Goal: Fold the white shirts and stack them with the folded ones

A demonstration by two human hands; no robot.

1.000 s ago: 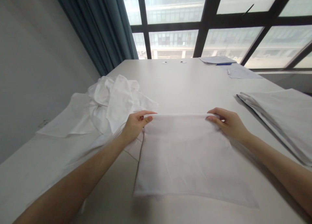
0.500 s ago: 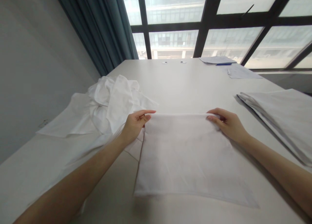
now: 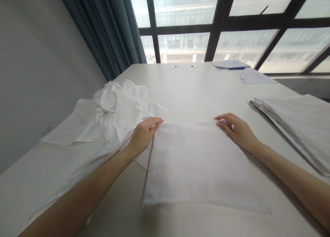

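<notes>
Between my hands a white cloth [image 3: 196, 161] is stretched flat, its far edge straight and its near edge hanging toward me, a little above the table at the near side. My left hand [image 3: 144, 134] pinches the far left corner between thumb and fingers. At the far right corner, my right hand [image 3: 237, 130] grips the same edge with thumb and forefinger. Beside my left hand lies a crumpled heap of white fabric [image 3: 123, 110], part of which trails along under my left forearm.
The white table [image 3: 190, 89] reaches to a dark-framed window. A folded stack of white fabric [image 3: 296, 123] lies on the right. Papers [image 3: 229, 63] and a blue pen [image 3: 236, 68] rest at the far right. A blue curtain [image 3: 110, 31] hangs at the left.
My right hand has shifted slightly to the left along the far edge. The cloth's near edge has moved up a little, and my left hand has barely moved.
</notes>
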